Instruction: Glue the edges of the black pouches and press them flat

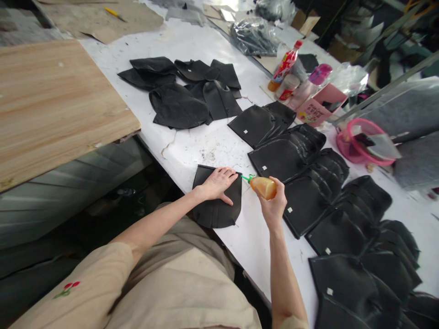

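A black leather-like piece [216, 212] with a rounded near end lies flat at the table's front edge. My left hand [221, 184] rests on it, palm down with the fingers stretched out. In my right hand [275, 203] is a glue bottle [265, 187] with amber contents, held tilted. Its thin green nozzle points left, and the tip is at the piece's upper right corner, close to my left fingertips. Whether the tip touches the piece I cannot tell.
Overlapping stacks of black pieces [284, 153] with small white tags run down the right side. More black pieces [181, 105] lie loosely piled farther back. Bottles [284, 66], a pink box [320, 107] and a pink basket [365, 153] stand at the right. A wooden board [61, 109] is at left.
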{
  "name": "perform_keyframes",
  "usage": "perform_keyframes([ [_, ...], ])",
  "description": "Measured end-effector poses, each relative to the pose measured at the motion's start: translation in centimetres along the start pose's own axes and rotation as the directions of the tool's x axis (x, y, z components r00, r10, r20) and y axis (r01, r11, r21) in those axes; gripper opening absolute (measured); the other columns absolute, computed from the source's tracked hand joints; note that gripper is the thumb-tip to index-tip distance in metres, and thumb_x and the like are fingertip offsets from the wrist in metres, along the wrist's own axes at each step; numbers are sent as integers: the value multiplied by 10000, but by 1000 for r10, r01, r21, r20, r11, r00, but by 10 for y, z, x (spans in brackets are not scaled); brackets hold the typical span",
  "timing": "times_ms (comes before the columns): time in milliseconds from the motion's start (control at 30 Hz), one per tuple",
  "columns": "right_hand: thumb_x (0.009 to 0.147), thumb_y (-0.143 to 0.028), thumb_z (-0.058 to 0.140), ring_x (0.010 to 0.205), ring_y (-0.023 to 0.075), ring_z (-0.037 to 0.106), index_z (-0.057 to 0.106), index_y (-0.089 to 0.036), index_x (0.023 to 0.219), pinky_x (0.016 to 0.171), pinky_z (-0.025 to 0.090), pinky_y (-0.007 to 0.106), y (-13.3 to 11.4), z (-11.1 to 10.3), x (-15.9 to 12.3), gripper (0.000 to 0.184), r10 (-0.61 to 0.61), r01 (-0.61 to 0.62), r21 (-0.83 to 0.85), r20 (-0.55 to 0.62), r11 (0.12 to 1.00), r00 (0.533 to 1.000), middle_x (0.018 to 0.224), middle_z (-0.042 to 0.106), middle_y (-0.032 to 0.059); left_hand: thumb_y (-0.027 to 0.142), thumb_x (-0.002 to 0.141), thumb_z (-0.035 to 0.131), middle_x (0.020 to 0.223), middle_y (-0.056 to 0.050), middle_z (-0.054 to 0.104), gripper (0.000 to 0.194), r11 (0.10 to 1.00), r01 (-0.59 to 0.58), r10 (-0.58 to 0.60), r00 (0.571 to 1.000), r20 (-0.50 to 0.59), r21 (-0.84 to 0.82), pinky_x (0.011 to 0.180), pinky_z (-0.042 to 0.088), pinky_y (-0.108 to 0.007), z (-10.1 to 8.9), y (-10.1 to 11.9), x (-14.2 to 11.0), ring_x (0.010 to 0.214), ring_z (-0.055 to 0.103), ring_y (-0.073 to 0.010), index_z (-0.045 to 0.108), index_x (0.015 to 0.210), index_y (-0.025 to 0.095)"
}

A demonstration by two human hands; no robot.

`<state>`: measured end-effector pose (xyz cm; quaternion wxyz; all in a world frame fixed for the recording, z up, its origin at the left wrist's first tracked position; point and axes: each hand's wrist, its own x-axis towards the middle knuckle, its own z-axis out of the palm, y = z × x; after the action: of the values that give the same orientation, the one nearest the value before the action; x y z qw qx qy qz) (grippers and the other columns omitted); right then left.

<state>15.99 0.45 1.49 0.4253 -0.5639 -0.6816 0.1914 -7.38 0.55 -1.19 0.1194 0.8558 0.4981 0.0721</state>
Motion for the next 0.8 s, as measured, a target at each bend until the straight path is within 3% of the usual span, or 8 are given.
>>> perform_keyframes([
  [433, 781, -504, 814, 964, 249, 657, 632, -216, 1208, 868, 537, 384, -1, 0, 2, 546, 20, -20, 10, -3, 1000, 1000, 1129, 683, 73, 737, 700, 779, 1413, -204, 567, 955, 1000, 1, -1, 1000, -5, 10, 1136, 292, -415, 0, 0, 0, 1344, 482, -344, 534, 1378, 110],
  [800, 785, -515, 806, 892, 233, 661, 635, -218, 1208, 804, 539, 361, -12, -18, -15, 544, 76, -76, -1, 35, 997, 996, 1091, 690, 61, 769, 713, 740, 1418, -198, 564, 962, 1000, -3, 3, 1000, 4, 21, 1126, 297, -421, 1, -1, 0, 1342, 471, -350, 542, 1376, 100],
])
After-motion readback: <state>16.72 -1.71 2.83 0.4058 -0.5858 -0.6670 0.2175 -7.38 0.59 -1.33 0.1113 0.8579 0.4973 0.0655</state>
